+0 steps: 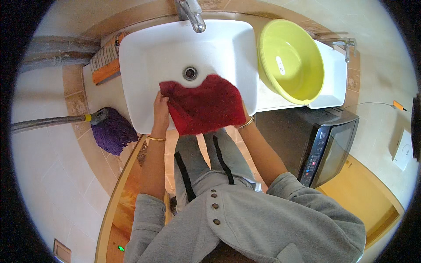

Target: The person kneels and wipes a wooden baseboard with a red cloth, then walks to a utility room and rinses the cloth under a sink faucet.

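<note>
A dark red cloth (pixel 207 103) is spread out between my hands over the near side of a white sink basin (pixel 144 62). My left hand (pixel 161 110) grips its left edge, with the fingertips showing at the upper corner. On the other side my right hand (pixel 244 115) holds the right edge, though the cloth hides most of its fingers. The drain (pixel 190 73) lies uncovered just beyond the cloth's far edge. Above the basin's back rim hangs a chrome faucet (pixel 194 18), with no water seen coming from it.
A yellow-green plastic basin (pixel 299 59) leans over a second white sink (pixel 334 82) at right. Below it stands a dark washing machine (pixel 286 138). Folded striped and orange cloth (pixel 107 62) sits left of the sink, near a purple mop head (pixel 111 133).
</note>
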Action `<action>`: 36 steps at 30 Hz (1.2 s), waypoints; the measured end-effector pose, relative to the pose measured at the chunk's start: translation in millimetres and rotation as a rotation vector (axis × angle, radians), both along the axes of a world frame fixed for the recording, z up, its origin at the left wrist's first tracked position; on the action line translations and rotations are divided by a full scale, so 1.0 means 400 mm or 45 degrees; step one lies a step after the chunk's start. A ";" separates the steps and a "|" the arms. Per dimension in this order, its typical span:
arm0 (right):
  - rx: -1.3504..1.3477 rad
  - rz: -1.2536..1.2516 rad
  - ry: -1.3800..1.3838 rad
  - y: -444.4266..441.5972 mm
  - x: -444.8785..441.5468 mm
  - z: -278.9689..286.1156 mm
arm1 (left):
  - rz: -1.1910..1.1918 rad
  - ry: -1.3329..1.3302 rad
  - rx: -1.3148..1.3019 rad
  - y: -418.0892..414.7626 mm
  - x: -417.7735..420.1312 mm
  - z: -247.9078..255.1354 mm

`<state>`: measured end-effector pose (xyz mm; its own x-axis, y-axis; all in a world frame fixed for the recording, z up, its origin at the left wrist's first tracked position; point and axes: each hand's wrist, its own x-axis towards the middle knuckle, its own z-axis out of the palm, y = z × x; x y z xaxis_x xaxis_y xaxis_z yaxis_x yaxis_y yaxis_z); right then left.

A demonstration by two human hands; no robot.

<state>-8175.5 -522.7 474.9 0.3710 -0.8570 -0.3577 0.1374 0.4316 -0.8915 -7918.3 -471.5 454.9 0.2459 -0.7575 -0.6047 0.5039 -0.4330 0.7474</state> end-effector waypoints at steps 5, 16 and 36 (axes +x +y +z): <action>0.488 -0.259 -0.586 -0.079 -0.022 0.029 | 0.140 0.105 0.134 -0.051 0.050 0.052; -0.546 -0.371 0.786 -0.183 0.107 0.230 | -0.118 -0.307 0.112 0.022 0.043 0.054; -1.463 0.350 1.417 -0.493 0.387 0.400 | -0.196 -0.420 -0.058 0.068 -0.073 0.134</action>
